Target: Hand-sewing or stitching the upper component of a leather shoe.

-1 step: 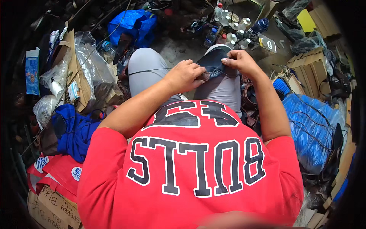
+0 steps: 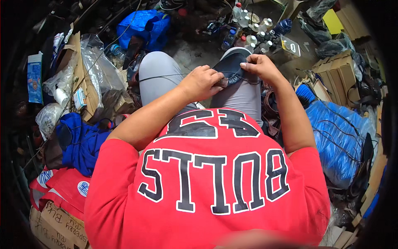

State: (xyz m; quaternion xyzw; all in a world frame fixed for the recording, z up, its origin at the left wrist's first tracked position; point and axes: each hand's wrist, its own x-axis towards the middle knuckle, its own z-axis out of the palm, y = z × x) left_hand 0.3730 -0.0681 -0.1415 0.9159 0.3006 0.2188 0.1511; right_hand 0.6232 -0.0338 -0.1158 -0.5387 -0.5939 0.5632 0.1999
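Note:
A dark shoe (image 2: 229,63) with a pale sole edge rests tilted on my right knee, its toe pointing away from me. My left hand (image 2: 202,82) is closed around the near end of the shoe, where gathered material shows beside the fingertips. At the shoe's right edge, the thumb and fingers of my right hand (image 2: 261,69) are pinched together; whatever lies between them is too small to make out. A thin dark cord (image 2: 159,77) stretches across my left knee toward my left hand and the shoe.
Several bottles (image 2: 252,40) stand beyond my right knee. A blue bag (image 2: 145,29) lies beyond the left one. Plastic-wrapped blue material (image 2: 338,141) and cardboard (image 2: 336,79) are piled on my right. Blue cloth (image 2: 81,141) and a cardboard box (image 2: 58,226) lie on my left.

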